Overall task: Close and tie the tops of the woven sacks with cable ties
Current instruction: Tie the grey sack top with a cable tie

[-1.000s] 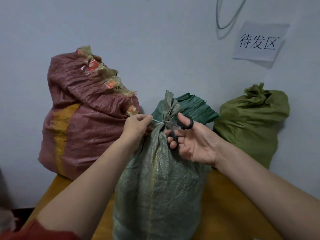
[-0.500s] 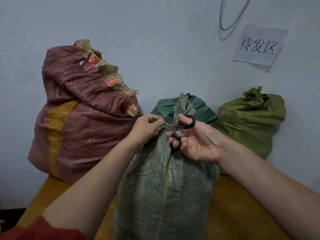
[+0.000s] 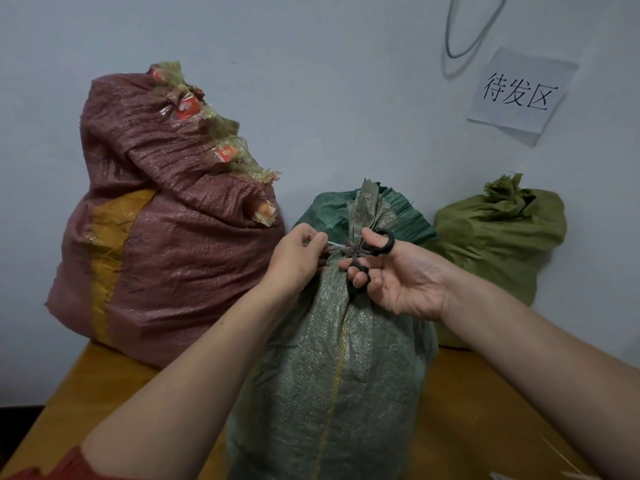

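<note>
The left grip (image 3: 298, 251) pinches the cable-tie tail (image 3: 333, 244), the right grip (image 3: 398, 284) holds scissors (image 3: 388, 242); a slip could slash the green sack (image 3: 341, 375)

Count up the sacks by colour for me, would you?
Red-brown sack: 1
Grey-green sack: 1
Olive-green sack: 1
Total: 3 sacks. The darker green folds behind the grey-green one could be its own top or a fourth sack; I cannot tell.
</note>
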